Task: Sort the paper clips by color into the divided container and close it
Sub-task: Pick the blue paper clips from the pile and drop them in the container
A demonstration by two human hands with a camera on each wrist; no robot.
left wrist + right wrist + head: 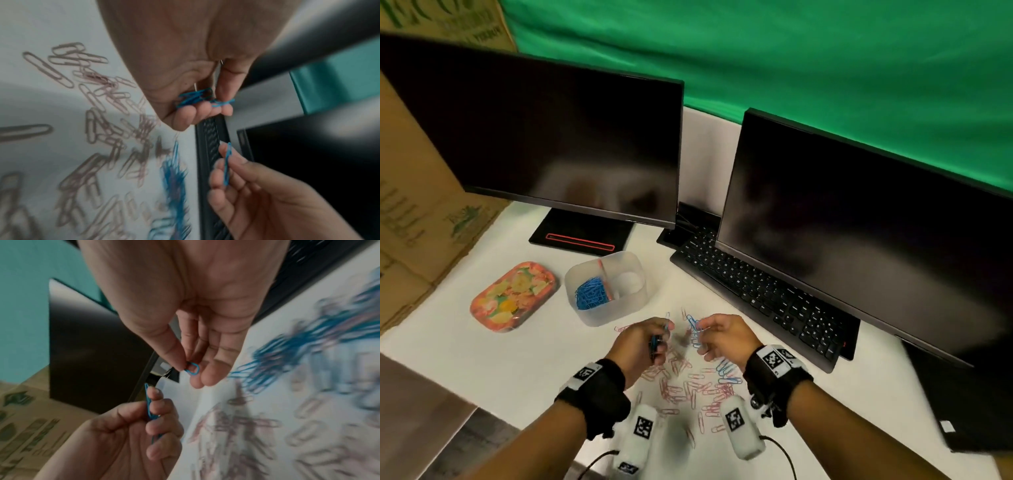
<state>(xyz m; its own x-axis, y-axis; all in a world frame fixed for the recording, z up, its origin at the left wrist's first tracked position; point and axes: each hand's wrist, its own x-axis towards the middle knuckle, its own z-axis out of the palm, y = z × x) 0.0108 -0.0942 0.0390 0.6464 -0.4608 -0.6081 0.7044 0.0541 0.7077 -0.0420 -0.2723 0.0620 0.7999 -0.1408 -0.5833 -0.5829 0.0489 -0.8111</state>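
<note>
Both hands hover above a loose pile of pink paper clips (681, 383) on the white table (517, 370). My left hand (659, 341) grips a small bunch of blue clips (195, 97) in its curled fingers. Thumb and forefinger of my right hand (705, 337) pinch a single blue clip (193, 369), a short way right of the left hand. More blue clips (726, 371) lie at the pile's right side. The translucent divided container (633, 301) stands open behind the hands. Its left compartment holds blue clips (590, 291). Its right compartment looks empty.
A floral lid (513, 296) lies left of the container. A black keyboard (756, 291) and two dark monitors (551, 137) stand behind and to the right. Cardboard boxes (421, 212) line the left side. A dark flat item (962, 404) sits at the far right.
</note>
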